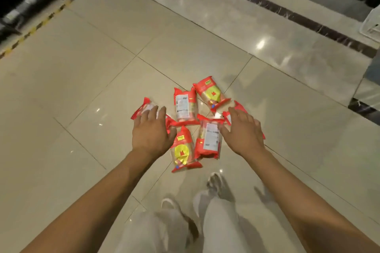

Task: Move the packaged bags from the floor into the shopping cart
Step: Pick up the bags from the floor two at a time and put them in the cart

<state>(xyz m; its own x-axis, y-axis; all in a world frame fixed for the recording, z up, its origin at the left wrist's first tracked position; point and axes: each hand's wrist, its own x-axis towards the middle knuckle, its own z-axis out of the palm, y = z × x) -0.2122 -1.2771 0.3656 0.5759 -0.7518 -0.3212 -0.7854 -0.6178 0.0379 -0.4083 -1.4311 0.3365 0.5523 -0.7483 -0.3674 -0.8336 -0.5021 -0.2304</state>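
Several red packaged bags lie in a loose cluster on the shiny tiled floor (82,92). One bag with a yellow label (211,96) lies farthest away, another yellow-label bag (183,150) lies nearest me, and two with white labels (185,107) (208,139) lie between them. My left hand (151,129) is spread open above the leftmost bag (144,107), partly covering it. My right hand (241,129) is spread open over the rightmost bag (238,107), most of which is hidden. Neither hand grips anything.
My legs in light trousers and my shoes (214,183) stand just behind the bags. A dark marble strip (287,14) crosses the floor at the back. A white wire basket or cart edge (372,24) shows at the far right. Yellow-black tape (35,28) marks the left.
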